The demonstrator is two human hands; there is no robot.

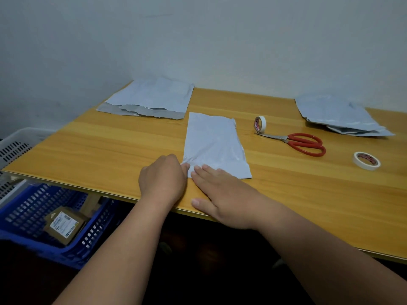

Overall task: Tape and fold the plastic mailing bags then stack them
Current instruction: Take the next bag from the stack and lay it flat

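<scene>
Plain pale wall, wooden table, dark floor beneath

The folded grey mailing bag lies flat mid-surface, long and narrow, a bit crinkly, with a pile of flat bags with torn ends at the back left, another stack of bags far right, and two tape rolls between.

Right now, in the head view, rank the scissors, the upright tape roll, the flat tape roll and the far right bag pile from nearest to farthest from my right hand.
From the right hand:
1. Upright tape roll, beyond it and slightly right, and scissors, to the right; too close to call.
2. Flat tape roll, farther right.
3. Bag pile, at the far right corner.
</scene>
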